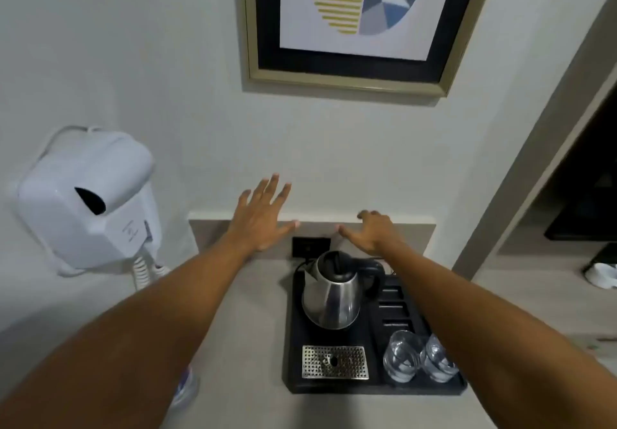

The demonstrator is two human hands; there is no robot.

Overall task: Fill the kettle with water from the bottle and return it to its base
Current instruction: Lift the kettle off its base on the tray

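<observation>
A steel kettle (pixel 332 295) with a black lid and handle stands on the black tray (pixel 297 355), its base hidden beneath it. My left hand (pixel 262 218) is raised above and behind the kettle, fingers spread, holding nothing. My right hand (pixel 375 233) hovers just behind the kettle's handle, fingers loosely curled downward, empty. A plastic water bottle (pixel 187 385) is partly hidden under my left forearm at the counter's near left; only a clear patch with a bluish label shows.
Two upturned glasses (pixel 417 360) and a perforated metal drip grate (pixel 335 362) sit at the tray's front. A wall socket (pixel 310 246) is behind the kettle. A white wall-mounted hair dryer (pixel 86 198) hangs left. A framed picture (pixel 354 21) hangs above.
</observation>
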